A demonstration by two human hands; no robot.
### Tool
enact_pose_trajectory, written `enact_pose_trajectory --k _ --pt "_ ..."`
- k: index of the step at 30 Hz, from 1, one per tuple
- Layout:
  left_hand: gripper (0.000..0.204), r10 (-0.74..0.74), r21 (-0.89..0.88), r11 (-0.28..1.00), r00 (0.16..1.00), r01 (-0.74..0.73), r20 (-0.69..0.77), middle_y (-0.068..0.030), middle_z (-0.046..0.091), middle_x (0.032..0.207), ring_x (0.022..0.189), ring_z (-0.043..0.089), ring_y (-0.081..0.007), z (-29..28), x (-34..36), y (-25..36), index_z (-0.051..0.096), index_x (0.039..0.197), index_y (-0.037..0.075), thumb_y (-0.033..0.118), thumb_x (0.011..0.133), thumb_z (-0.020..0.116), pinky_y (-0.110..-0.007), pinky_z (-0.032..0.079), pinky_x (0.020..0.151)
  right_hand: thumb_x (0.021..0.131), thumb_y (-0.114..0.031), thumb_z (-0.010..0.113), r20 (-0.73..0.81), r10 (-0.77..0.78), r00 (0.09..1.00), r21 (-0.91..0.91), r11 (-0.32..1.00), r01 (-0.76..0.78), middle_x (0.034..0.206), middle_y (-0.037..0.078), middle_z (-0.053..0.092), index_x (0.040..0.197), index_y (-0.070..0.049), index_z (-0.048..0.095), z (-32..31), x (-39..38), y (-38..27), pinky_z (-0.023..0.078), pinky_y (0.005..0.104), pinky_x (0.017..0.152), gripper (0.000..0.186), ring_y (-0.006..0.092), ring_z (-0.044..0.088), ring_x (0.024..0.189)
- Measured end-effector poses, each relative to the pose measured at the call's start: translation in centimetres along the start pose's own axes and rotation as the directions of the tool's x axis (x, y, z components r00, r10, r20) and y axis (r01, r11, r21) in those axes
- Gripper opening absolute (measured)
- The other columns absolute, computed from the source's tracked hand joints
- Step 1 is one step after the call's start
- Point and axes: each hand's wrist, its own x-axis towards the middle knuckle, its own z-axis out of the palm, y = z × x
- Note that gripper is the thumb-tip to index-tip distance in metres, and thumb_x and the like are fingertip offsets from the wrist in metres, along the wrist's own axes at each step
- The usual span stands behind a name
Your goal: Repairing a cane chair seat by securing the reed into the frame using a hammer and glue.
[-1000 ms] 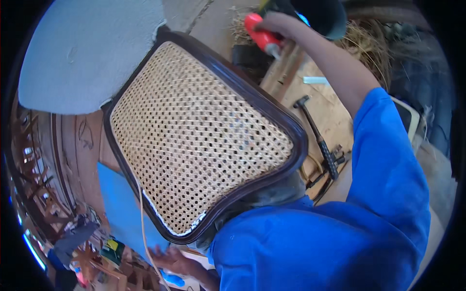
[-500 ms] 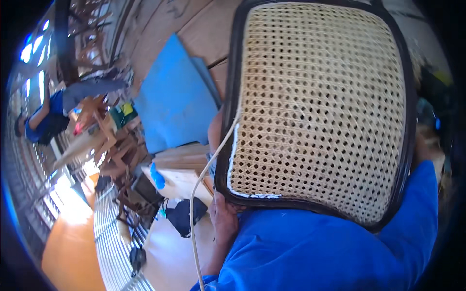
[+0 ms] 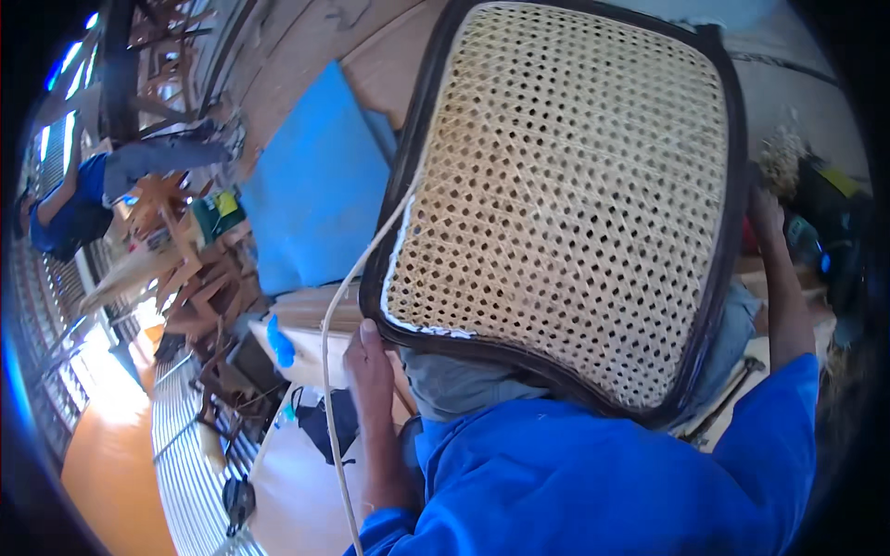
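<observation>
A woven cane panel in a dark wooden frame lies tilted across my lap. White glue runs along the groove at its near left corner. From the left groove a long pale cane strand hangs loose down past my left arm. My left hand grips the frame's near left corner, thumb on top and fingers underneath. On the far right side, my right hand holds the frame's outer edge, its fingers partly hidden behind it.
A blue sheet leans at the left beyond the panel. A black cap-like cloth and a blue object lie by a pale board. Wooden chair parts are piled farther left, near another person. Cane scraps lie right.
The framed panel has shifted left and slightly up, tilting a little. Both hands moved with it; my right hand, hidden before, now shows on the right edge.
</observation>
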Motion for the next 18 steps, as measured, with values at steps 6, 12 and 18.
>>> enact_pose_trajectory --k 6,12,18 --pt "0.024 0.865 -0.231 0.450 0.356 -0.863 0.355 -0.0125 0.066 0.090 0.080 0.064 -0.0288 -3.2 -10.1 10.2 0.066 0.099 0.004 0.024 0.088 0.058 -0.039 0.051 0.068 0.092 -0.028 0.050 -0.334 0.208 0.920 0.510 0.860 -0.010 0.099 0.023 0.065 0.109 -0.004 0.065 -9.9 -7.5 1.7 0.048 0.0455 0.081 0.033 0.0422 0.060 0.094" --pt "0.041 0.825 0.396 0.235 -0.033 -0.888 -0.564 -0.0119 0.059 0.110 0.110 0.057 -0.0268 -9.2 -8.3 10.2 0.051 0.117 -0.001 0.035 0.100 0.042 -0.040 0.051 0.091 0.090 -0.023 0.062 -0.244 0.369 0.897 0.945 0.298 0.135 0.074 0.001 0.060 0.100 -0.001 0.063 -14.4 -26.8 -1.1 0.045 0.0201 0.057 0.024 0.0059 0.054 0.062" --pt "0.022 0.696 0.665 0.675 0.573 -0.318 -0.432 -0.0120 0.062 0.097 0.092 0.060 -0.0255 -10.8 -0.5 -6.1 0.061 0.097 0.001 0.018 0.088 0.050 -0.034 0.046 0.080 0.088 -0.022 0.064 -0.132 0.593 0.795 0.868 0.456 -0.196 0.095 0.012 0.063 0.110 -0.003 0.059 -1.3 -37.1 -4.4 0.050 0.0317 0.077 0.029 0.0235 0.063 0.092"
